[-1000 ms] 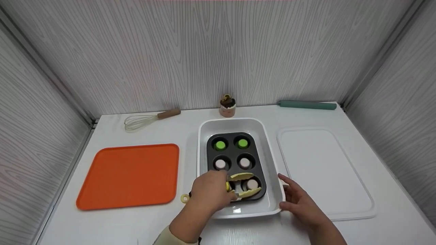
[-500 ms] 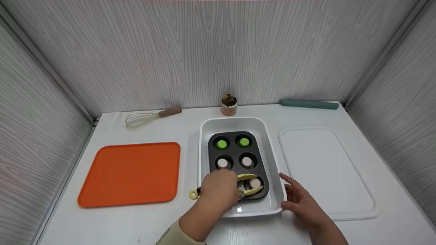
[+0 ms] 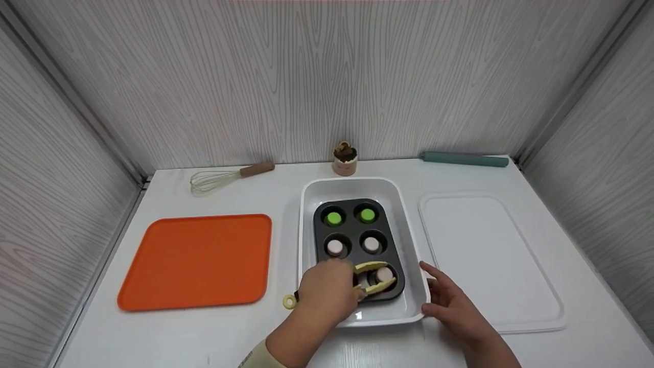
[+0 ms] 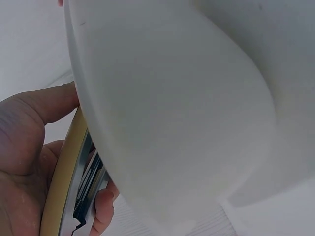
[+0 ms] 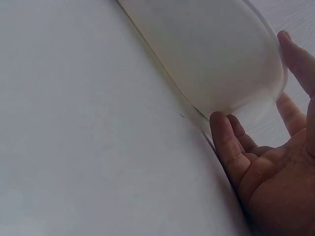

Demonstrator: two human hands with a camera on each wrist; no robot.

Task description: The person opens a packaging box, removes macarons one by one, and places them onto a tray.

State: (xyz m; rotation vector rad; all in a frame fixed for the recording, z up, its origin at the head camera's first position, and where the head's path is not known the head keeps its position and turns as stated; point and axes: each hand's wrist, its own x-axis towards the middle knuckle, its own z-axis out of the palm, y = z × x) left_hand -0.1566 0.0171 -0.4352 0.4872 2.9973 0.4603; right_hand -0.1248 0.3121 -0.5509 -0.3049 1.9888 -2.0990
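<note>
In the head view my left hand (image 3: pixel 329 287) grips a pair of tongs (image 3: pixel 372 267) with pale yellow tips, low over the front of a dark muffin tin (image 3: pixel 353 261). The tips stand either side of a pale pink piece (image 3: pixel 384 275) in the front right cup; contact cannot be told. My hand hides the front left cup. The left wrist view shows the tongs' yellow-and-metal handle (image 4: pixel 64 172) in my left palm. At the right wall of the white baking dish (image 3: pixel 420 286) around the tin, my right hand (image 3: pixel 452 304) touches the side with loosely spread fingers.
Green pieces (image 3: pixel 334 219) sit in the back cups, pale pink ones (image 3: pixel 371 244) in the middle cups. An orange tray (image 3: pixel 199 263) lies left, a white board (image 3: pixel 493 260) right. Behind are a whisk (image 3: pixel 232 177), a decorated cup (image 3: pixel 345 159) and a green rolling pin (image 3: pixel 465 159).
My left hand has shifted slightly right with the tongs, covering more of them; the tips remain around the same pink piece. My right hand stays at the dish's side.
</note>
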